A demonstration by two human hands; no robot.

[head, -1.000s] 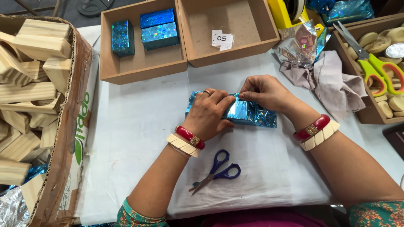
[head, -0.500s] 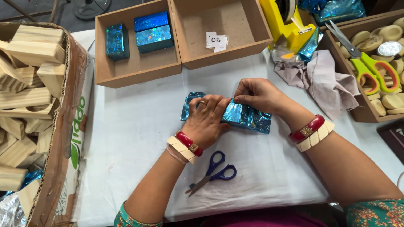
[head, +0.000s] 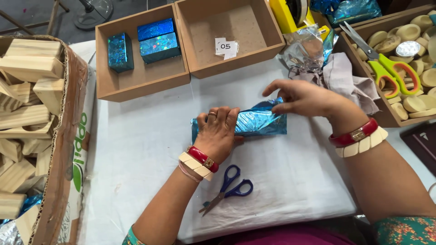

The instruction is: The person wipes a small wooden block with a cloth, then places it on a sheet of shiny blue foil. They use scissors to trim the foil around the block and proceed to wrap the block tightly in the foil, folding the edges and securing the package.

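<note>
**So you're wrapping a block in blue foil, both hands on it**

Okay, your left hand [head: 218,131] is lying palm down on the left half of the foil-covered block [head: 254,122], fingers spread flat and pressing the shiny blue wrap against it. Your right hand [head: 302,97] is working the right end, thumb and fingertips pinching the foil flap that's sticking up there, so it's grasping foil, not the block itself. The block is sitting lengthwise near the middle of the white table cover [head: 136,149], just in front of the two brown trays.

Just below your left wrist the blue-handled scissors [head: 227,190] are lying partly open, not touching the block. The left tray [head: 141,84] is holding three finished blue-wrapped blocks [head: 156,40], one standing apart on the left and two side by side. The right tray [head: 231,59] is holding only a small white paper tag [head: 225,46].

Off to your left a cardboard box [head: 59,149] is packed with bare wooden blocks [head: 32,63]. On the right a grey cloth [head: 345,79] is lying beside crumpled foil, and green-handled scissors [head: 386,68] are resting on a tray of round wooden pieces [head: 418,86].
</note>
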